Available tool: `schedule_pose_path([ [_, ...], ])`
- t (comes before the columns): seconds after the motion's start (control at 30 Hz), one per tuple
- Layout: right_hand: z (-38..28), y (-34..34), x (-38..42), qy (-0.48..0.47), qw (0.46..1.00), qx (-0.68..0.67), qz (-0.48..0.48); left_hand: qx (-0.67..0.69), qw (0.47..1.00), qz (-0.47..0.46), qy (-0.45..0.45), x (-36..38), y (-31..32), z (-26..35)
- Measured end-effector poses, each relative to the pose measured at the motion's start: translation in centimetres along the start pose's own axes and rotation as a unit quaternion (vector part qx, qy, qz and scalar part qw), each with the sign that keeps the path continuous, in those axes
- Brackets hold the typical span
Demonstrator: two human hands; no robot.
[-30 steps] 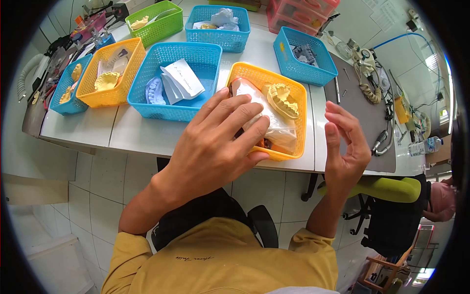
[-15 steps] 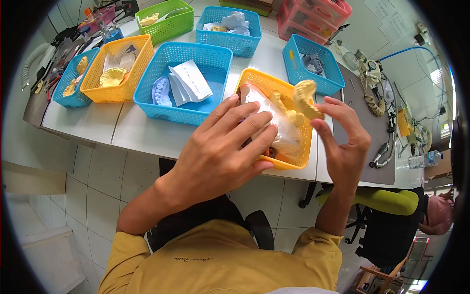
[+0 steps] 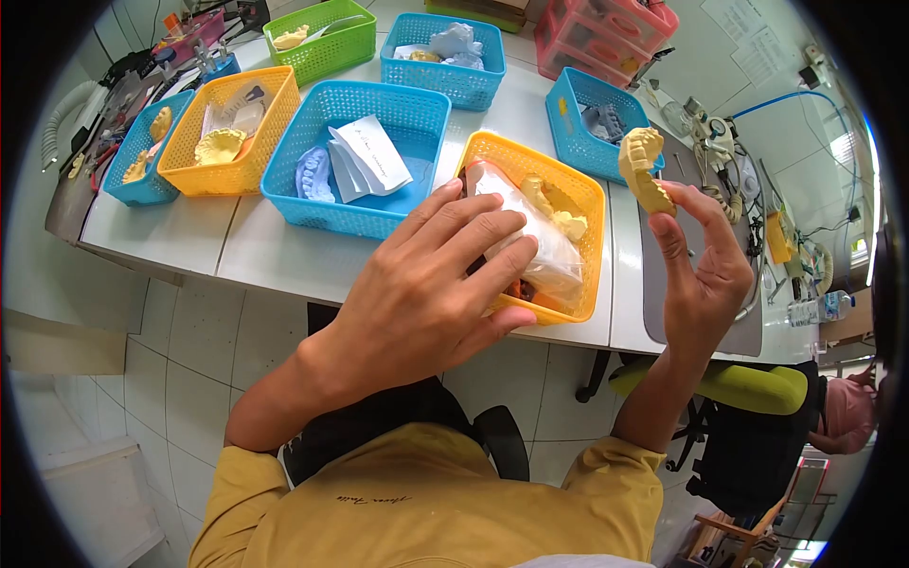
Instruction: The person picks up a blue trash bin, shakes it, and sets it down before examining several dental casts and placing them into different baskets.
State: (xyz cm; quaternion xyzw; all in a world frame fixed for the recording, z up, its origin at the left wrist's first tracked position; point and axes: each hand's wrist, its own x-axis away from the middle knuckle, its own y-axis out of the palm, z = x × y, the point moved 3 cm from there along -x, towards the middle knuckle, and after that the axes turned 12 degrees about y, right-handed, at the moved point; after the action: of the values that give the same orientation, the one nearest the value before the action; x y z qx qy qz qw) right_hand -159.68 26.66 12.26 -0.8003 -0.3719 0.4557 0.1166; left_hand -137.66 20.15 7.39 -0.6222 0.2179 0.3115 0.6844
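Pinching dental cast (image 3: pixel 641 166), partly hidden; plastic bag (image 3: pixel 554 251) likewise

We saw right hand (image 3: pixel 705 284) pinching yellow dental cast (image 3: pixel 641 166) right of orange basket (image 3: pixel 594 260). Left hand (image 3: pixel 431 270), fingers spread, lay over plastic bag (image 3: pixel 547 248) inside. Baskets crowded tabletop (image 3: pixel 275 256).

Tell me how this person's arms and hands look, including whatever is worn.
The left hand and right hand are bare, with nothing worn on them that shows. The forearms are bare too, below elbow-length mustard-yellow sleeves. The matching shirt carries small dark script lettering.
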Motion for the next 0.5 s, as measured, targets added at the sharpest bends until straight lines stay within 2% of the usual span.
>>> schedule_pose_path([
  [0.23, -0.2, 1.3, 0.1, -0.006, 0.999, -0.002, -0.031, 0.043, 0.998, 0.031, -0.015, 0.1, -0.2, -0.3],
  [0.4, -0.3, 1.8, 0.4, 0.007, 0.999, -0.015, -0.05, 0.046, 0.988, 0.144, -0.009, 0.3, -1.4, -1.0],
  [0.5, -0.2, 2.0, 0.6, 0.021, 0.997, -0.034, -0.062, 0.013, 0.993, 0.115, -0.011, 0.8, -2.2, -1.1],
])
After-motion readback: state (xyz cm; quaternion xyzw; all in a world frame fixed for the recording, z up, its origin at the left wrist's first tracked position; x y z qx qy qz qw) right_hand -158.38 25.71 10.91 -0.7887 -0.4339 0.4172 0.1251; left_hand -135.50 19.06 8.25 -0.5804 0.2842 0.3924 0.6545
